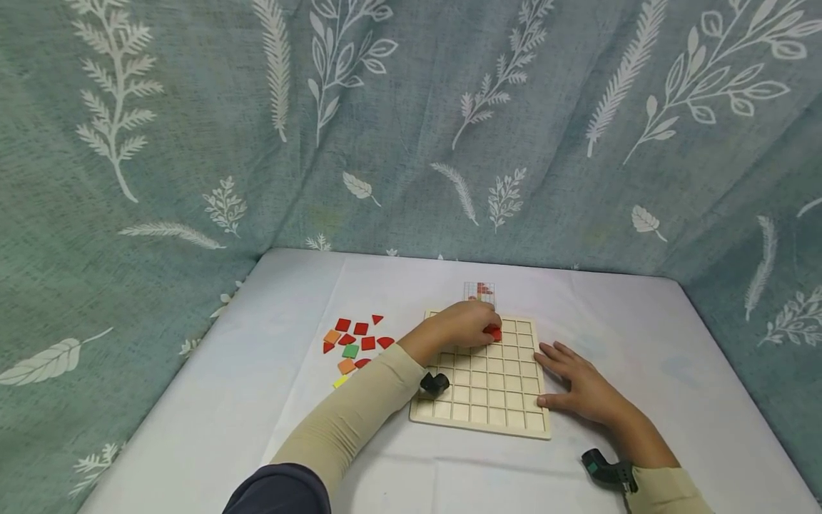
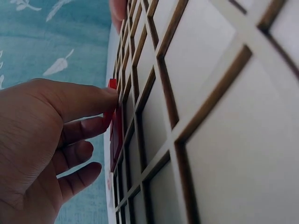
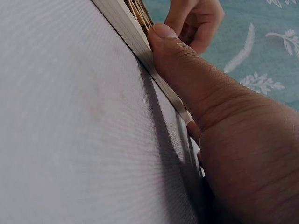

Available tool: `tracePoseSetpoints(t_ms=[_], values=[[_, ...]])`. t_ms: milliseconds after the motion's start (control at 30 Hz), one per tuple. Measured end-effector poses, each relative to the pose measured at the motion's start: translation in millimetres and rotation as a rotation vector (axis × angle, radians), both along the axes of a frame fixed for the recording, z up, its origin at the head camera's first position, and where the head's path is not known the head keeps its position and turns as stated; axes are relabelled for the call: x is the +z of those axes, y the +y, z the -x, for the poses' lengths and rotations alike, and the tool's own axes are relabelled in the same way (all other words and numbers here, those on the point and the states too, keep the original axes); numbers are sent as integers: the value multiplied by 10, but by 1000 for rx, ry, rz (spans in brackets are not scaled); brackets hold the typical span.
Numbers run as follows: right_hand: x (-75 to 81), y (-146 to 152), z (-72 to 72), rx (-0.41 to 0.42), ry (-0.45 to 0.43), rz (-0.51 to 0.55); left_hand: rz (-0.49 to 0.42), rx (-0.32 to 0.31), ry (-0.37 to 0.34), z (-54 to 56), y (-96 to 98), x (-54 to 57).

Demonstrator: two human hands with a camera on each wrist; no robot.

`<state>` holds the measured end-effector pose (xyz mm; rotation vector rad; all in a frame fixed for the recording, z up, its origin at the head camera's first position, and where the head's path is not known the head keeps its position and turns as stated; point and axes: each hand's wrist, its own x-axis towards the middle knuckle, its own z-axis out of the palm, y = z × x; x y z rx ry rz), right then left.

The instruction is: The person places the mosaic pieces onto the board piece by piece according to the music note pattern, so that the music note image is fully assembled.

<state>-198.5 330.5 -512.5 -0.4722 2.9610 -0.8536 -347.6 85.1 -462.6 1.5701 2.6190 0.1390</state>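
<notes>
My left hand (image 1: 464, 325) reaches over the far part of a pale wooden grid board (image 1: 478, 395). In the left wrist view its thumb and index finger pinch a thin red tile (image 2: 111, 109), tilted up against the board. Below that tile, another dark red piece (image 2: 117, 140) sits in the grid, partly hidden. At the board's right side my right hand (image 1: 581, 382) rests with fingers spread, touching the edge. The right wrist view shows its thumb (image 3: 175, 53) on the rim of the board.
Left of the board lie several loose tiles: red squares (image 1: 361, 328), red triangles and rounded pieces, a green square (image 1: 349, 351), orange squares (image 1: 346, 366) and a yellow piece (image 1: 340, 382). A small printed pattern card (image 1: 479, 290) lies behind the board. White cloth (image 1: 385, 471) covers the table.
</notes>
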Motion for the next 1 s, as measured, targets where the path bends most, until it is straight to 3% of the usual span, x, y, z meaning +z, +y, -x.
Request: tracePoseSetpoints(t_ms=[1000], values=[[23,-2,4,3,1,-7,42,-10,1,-57,107,7]])
